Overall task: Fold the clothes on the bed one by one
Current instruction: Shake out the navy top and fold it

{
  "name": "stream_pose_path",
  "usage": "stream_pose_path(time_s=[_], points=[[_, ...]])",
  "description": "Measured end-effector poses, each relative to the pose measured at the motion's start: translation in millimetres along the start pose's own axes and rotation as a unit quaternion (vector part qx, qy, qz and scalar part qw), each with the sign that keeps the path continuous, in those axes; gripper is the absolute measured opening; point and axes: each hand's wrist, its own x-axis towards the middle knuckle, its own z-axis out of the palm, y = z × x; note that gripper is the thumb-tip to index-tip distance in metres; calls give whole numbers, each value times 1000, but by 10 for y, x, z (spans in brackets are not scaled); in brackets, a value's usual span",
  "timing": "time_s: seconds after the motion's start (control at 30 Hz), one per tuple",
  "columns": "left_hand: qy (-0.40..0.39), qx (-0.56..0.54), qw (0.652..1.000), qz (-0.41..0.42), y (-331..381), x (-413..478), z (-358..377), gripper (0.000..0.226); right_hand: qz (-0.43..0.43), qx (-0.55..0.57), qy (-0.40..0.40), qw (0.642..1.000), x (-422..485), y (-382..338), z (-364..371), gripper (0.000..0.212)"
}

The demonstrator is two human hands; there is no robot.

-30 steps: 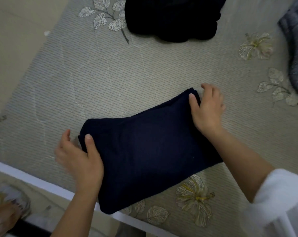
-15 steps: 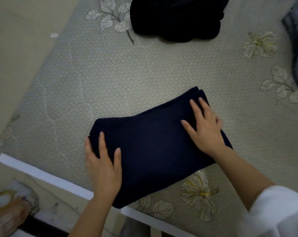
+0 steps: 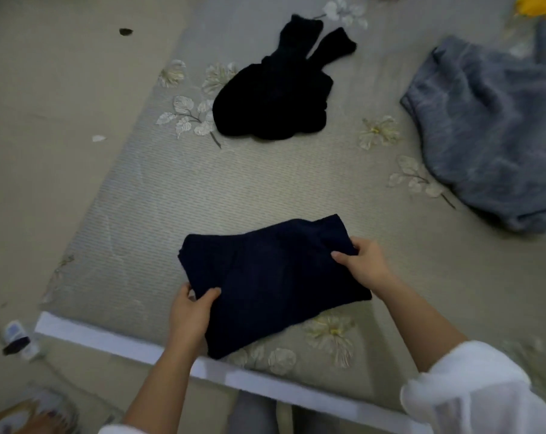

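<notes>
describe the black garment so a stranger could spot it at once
On the floral bed mat, look past the folded navy garment. The black garment lies beyond it, crumpled; unlike the grey garment at right, it is black with two narrow ends.

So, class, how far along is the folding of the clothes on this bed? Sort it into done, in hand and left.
Done: the navy garment is folded into a compact rectangle. In hand: the left hand and right hand grip its opposite ends, perhaps to move it aside. Left: the black garment lies crumpled and the grey garment lies spread loose on the bed.
</notes>
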Motion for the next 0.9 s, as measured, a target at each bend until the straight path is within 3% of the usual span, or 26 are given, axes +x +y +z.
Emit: stream_pose_path(time_s=[0.2,0.37,0.63,0.9], points=[[-77,61,993,64,447,-419,247,26,21,99,79,992,-928,240,-652,12],[-196,126,968,92,681,-869,847,21,63,175,162,969,-1707,637,-1443,14],[-355,249,887,156,701,-1872,2597,47,89,264,284,918,-2559,1522,-2716,15],[-421,316,828,192,304,-2878,4394,39,123,295,356,878,-2899,2693,-4118,8]])
